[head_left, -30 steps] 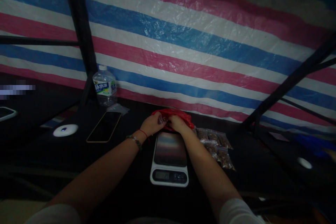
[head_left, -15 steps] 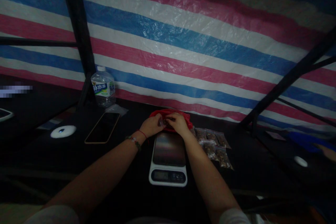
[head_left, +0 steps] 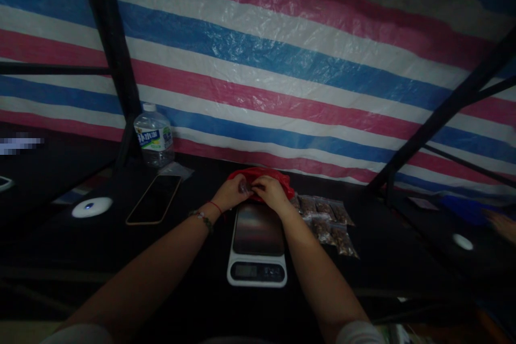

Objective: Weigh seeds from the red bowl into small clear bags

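Note:
My left hand [head_left: 230, 193] and my right hand [head_left: 269, 192] meet just behind a white kitchen scale [head_left: 258, 244], over a red plastic bag [head_left: 282, 180]. Both have their fingers pinched together around a small clear packet [head_left: 246, 187] held between them, with dark bits inside. A red string and a bead bracelet circle my left wrist. The scale's dark platform carries nothing, and its display faces me.
Several small clear packets of brown bits [head_left: 330, 220] lie right of the scale. A phone [head_left: 154, 199], a white round puck [head_left: 92, 207] and a water bottle [head_left: 152, 137] sit to the left on the black table. Black poles and a striped tarp stand behind.
Both hands stay together at the red bag, with only small finger movements. The view has shifted slightly to the right.

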Tool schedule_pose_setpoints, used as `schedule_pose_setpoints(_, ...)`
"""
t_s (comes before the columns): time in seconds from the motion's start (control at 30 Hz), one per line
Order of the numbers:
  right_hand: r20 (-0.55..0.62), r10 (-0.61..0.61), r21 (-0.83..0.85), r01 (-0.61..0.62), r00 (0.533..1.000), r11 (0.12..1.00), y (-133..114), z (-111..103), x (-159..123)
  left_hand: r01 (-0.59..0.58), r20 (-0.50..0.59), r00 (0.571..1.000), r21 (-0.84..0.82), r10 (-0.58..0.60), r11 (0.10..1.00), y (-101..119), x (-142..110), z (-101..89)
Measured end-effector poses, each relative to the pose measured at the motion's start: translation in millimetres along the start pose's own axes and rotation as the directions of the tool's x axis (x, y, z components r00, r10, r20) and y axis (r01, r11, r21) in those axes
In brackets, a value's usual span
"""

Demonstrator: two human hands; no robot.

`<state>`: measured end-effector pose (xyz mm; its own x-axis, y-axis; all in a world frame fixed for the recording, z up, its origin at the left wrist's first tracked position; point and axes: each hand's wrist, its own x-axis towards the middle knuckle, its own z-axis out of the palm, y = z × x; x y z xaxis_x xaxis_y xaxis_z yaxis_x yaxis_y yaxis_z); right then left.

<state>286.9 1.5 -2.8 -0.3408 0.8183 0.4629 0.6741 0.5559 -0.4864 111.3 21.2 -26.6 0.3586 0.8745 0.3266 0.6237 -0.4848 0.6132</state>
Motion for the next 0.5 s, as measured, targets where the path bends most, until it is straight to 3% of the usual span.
schedule_pose_setpoints(0.23, -0.088, 0.049, 0.089, -0.041, 0.995, 0.995, 5.5, -1.3, -3.0, 0.004, -0.004, 1.0, -0.029, -0.004, 1.0, -0.6, -0.6, -0.5)
schedule_pose_setpoints(0.5, 0.03, 0.151, 0.359, -0.152, 0.988, 0.921, 16.0, 14.8, -4.8, -0.018, 0.001, 1.0, -0.079, 0.018, 0.997, -4.5, 1.9, 3.0)
